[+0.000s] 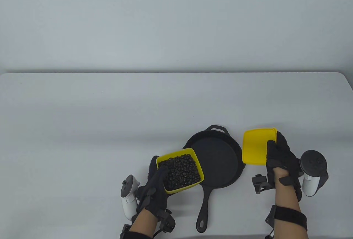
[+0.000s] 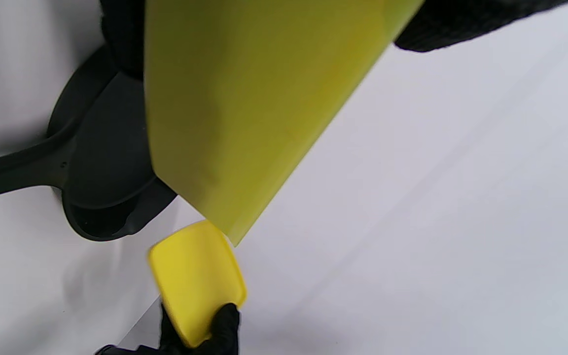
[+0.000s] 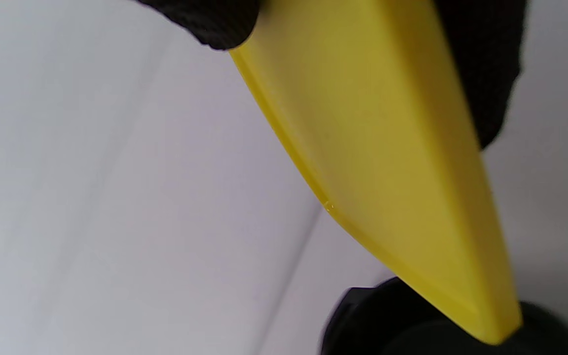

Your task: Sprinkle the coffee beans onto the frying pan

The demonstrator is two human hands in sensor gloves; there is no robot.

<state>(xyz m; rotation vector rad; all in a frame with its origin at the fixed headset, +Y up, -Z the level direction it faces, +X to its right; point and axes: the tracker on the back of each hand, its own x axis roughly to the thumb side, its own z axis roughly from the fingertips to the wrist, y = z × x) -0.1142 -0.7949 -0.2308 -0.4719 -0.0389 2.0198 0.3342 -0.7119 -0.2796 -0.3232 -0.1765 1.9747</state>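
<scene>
A black cast-iron frying pan (image 1: pixel 218 161) sits on the table, handle toward the front edge. My left hand (image 1: pixel 155 189) grips a yellow box (image 1: pixel 180 170) full of dark coffee beans (image 1: pixel 180 171), held at the pan's left rim. From the left wrist view the box's underside (image 2: pixel 244 108) fills the top, with the pan (image 2: pixel 101 162) behind it. My right hand (image 1: pixel 280 157) holds the yellow lid (image 1: pixel 256 146) just right of the pan. The lid also shows in the left wrist view (image 2: pixel 195 281) and close up in the right wrist view (image 3: pixel 387 162).
The pale table (image 1: pixel 110 117) stretches wide to the left and back; its far edge runs along a grey wall. The pan's edge (image 3: pixel 377 315) shows dark below the lid in the right wrist view.
</scene>
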